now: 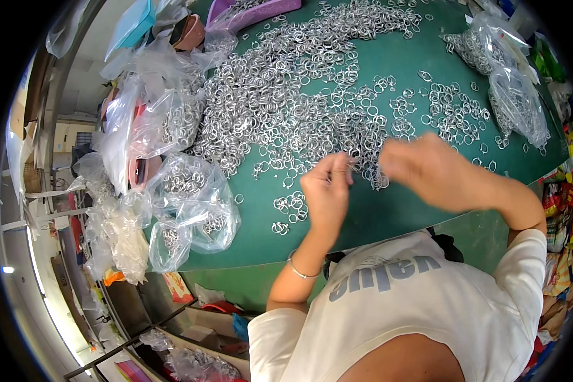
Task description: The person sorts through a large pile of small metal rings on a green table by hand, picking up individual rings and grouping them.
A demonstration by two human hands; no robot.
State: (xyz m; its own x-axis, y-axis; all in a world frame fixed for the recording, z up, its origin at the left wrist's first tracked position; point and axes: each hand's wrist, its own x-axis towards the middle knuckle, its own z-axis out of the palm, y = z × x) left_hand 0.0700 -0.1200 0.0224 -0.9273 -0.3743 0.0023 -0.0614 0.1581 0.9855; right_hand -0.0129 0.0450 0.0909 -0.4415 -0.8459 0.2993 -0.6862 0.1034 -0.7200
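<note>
A: Left hand (326,194), quick. What's gripped?
B: Can't be told. Fingers are seen curled in, tips bunched toward the thumb; whether a ring is pinched there isn't shown clearly.
A: Right hand (420,169)?
B: Blurred. Fingers are seen bent, turned toward the left ones across a small gap. Grip can't be told either.
A: Metal rings (280,83)?
B: Heaped just beyond the fingertips. The heap's near edge is seen right past the left tips and at the gap between the hands; the bulk is spread ahead and leftward of the left fingers.
A: Strays?
B: A small cluster (291,205) is seen just left of the left fingers, back toward the wrist. A looser patch (455,114) is scattered beyond the right fingers, a bit rightward.
A: Containers?
B: More rings are held in a clear plastic bag (226,219) well left of the left fingers, in another bag (522,95) well right of the right fingers, and in a purple tray (261,16) far ahead, leftward.
A: Surface?
B: Green tabletop (375,219), seen below the fingers.
</note>
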